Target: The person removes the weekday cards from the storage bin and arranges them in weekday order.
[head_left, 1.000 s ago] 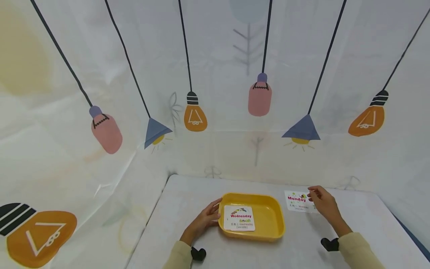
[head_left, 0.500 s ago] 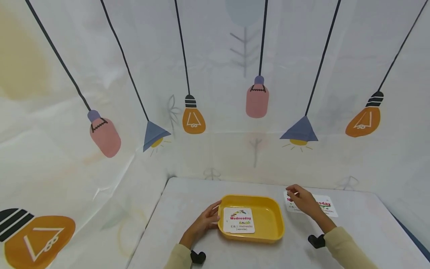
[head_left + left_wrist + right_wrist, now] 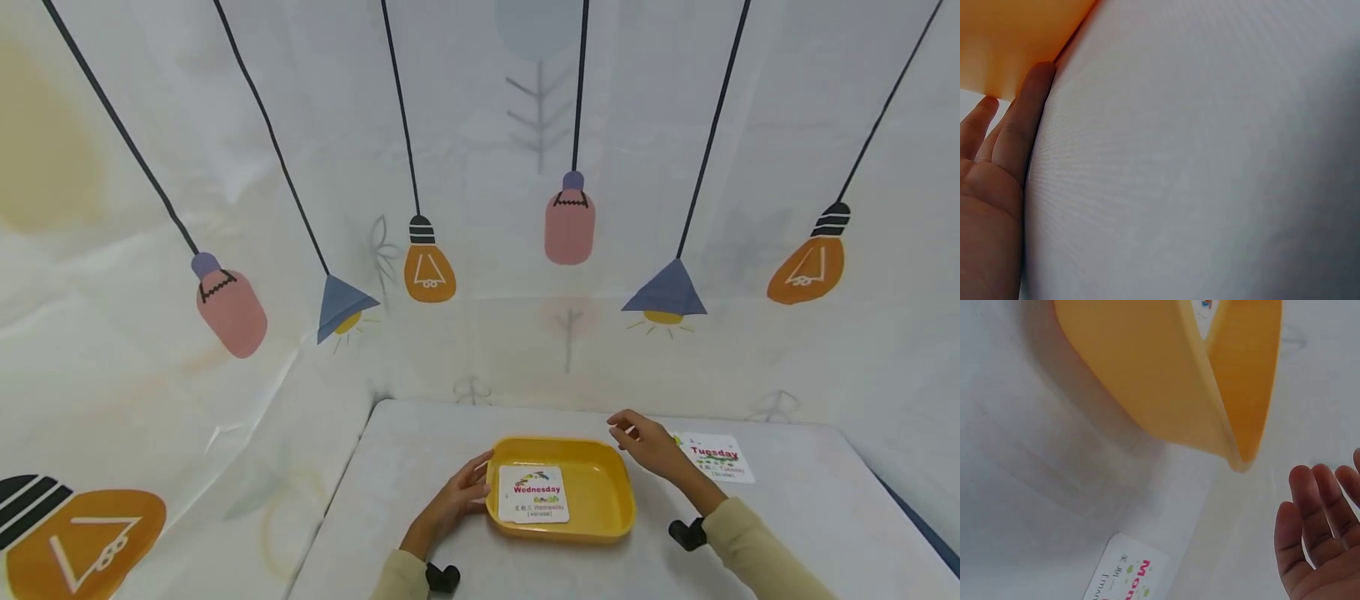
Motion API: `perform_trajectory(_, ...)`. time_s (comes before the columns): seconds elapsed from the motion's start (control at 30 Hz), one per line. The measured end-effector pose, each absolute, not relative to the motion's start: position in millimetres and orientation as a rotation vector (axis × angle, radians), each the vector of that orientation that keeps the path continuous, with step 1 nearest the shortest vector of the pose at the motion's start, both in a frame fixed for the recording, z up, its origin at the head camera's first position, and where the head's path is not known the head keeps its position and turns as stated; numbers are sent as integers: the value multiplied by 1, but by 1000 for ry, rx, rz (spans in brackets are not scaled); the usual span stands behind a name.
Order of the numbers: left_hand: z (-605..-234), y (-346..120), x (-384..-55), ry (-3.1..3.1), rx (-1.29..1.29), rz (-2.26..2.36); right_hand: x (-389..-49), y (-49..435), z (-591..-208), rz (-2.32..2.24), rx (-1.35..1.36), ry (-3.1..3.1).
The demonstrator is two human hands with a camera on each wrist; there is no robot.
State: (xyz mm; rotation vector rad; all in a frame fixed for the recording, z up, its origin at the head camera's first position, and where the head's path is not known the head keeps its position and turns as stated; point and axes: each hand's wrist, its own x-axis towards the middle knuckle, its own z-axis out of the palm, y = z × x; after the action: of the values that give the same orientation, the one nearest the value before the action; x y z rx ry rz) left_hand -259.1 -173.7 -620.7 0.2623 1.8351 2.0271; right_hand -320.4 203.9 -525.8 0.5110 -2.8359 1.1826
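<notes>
A yellow tray (image 3: 592, 483) sits on the table with a "Wednesday" card (image 3: 534, 494) lying in its left part. My left hand (image 3: 453, 497) rests at the tray's left side; in the left wrist view its straight fingers (image 3: 1034, 103) touch the yellow wall. My right hand (image 3: 648, 446) hovers by the tray's back right corner, holding nothing, fingers loosely bent. In the right wrist view these fingers (image 3: 1305, 494) are apart from the tray rim. A "Monday" card (image 3: 1132, 572) lies beside the tray, hidden behind the right hand in the head view.
A "Tuesday" card (image 3: 716, 457) lies on the white table (image 3: 810, 500), to the right of my right hand. Behind the table hangs a white backdrop (image 3: 487, 350) printed with lamps and bulbs. Another backdrop side closes off the left.
My right hand has moved left from over the "Monday" card toward the tray's right corner, which uncovers the "Tuesday" card. My left hand stays at the tray.
</notes>
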Motion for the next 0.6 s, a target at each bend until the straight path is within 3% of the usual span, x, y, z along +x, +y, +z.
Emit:
perform_trajectory(0.27, -623, -176, -259, 1818, 318, 2033, -326, 186, -521, 1150, 590, -2859)
perform_trajectory(0.6, -626, -176, -260, 1825, 317, 2036, -333, 158, -524, 1094, 1030, -2870)
